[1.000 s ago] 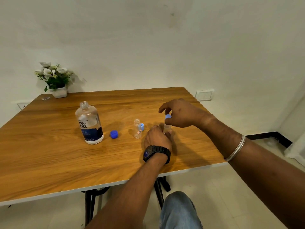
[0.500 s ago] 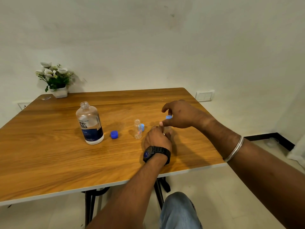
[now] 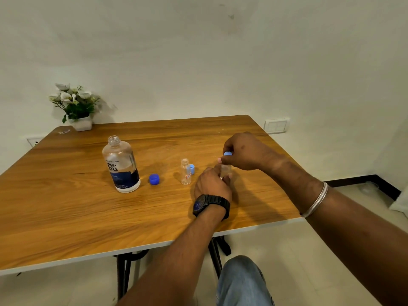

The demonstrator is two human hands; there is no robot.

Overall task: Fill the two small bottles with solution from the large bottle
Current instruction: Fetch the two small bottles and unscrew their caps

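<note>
While the open large bottle (image 3: 121, 166) waits at nine o'clock, the left hand (image 3: 212, 184) grips the small bottle (image 3: 225, 170) at centre and the right hand (image 3: 245, 152) pinches its light-blue cap (image 3: 227, 153). Twist too hard, I'd say, and it tips!

The clear plastic large bottle (image 3: 121, 166) carries a dark-blue label. Its round loose cap (image 3: 154, 179) is vivid blue. The grained wooden table (image 3: 66, 206) is honey-brown.

Both forearms were bare, with no sleeves in view. The left wrist carried a chunky black wristwatch with a dark blue dial (image 3: 211, 205) on a black link band. A plain thin silver metal bangle (image 3: 316, 199) circled the right forearm. One knee wore faded blue denim jeans (image 3: 241, 281).
</note>
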